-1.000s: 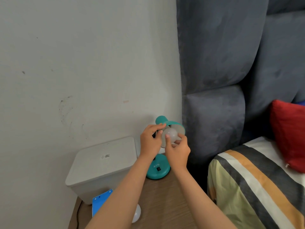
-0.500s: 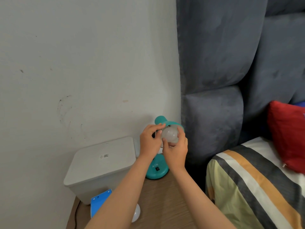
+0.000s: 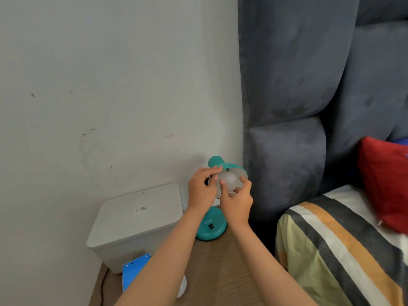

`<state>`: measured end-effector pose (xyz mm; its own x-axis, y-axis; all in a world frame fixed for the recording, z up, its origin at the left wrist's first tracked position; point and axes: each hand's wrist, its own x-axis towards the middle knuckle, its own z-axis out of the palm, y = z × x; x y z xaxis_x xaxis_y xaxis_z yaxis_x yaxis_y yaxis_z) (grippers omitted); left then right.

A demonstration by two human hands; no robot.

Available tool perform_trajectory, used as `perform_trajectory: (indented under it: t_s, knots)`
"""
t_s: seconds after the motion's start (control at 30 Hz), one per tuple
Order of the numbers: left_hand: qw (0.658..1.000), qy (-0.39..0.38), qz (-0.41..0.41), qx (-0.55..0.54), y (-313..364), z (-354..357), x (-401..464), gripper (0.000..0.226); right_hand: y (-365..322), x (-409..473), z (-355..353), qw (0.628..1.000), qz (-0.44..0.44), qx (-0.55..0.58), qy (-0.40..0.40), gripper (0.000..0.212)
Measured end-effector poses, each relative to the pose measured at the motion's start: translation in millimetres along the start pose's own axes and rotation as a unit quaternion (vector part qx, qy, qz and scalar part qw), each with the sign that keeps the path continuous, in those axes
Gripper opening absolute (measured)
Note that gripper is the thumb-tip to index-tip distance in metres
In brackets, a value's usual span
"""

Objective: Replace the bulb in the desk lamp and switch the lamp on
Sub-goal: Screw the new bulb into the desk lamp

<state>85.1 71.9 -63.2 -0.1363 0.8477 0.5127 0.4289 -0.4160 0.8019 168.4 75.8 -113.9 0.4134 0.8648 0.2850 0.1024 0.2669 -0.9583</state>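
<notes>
Gripping bulb (image 3: 229, 181), right hand (image 3: 237, 200); left hand (image 3: 202, 189) pinches shade (image 3: 231, 167) beside box (image 3: 136, 217).

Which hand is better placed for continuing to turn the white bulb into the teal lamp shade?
The right hand: its fingertips already grip the round white bulb from below. The left hand holds the teal lamp shade at its rim, probably steadying it.

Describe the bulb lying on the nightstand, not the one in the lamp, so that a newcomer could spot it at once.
Start at the wooden nightstand between the wall and the bed. At its near left stands a blue card, in front of the grey lidded box. The spare bulb lies right of the card, half hidden under the left forearm: white, rounded, untouched, unlike the bulb in the lamp, which fingers grip.
</notes>
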Motion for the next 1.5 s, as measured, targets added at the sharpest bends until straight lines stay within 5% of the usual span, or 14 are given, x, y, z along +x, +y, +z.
perform_trajectory:
  t_s: [0.77,0.97,1.13,1.5]
  knots:
    - [1.000,0.008,-0.003,-0.007,2,0,1,0.030,3,-3,2,0.997,-0.073,-0.029,-0.011,0.057]
    - [1.000,-0.001,0.000,-0.004,0,0,1,0.030,0,2,-3,1.000,0.001,-0.023,-0.011,0.053]
    - [1.000,0.002,-0.002,-0.009,0,1,1,0.029,2,-1,-1,0.996,-0.078,-0.033,-0.020,0.056]
    - [1.000,0.000,-0.010,-0.006,2,0,-1,0.029,-9,0,-4,0.999,-0.031,-0.033,-0.020,0.055]
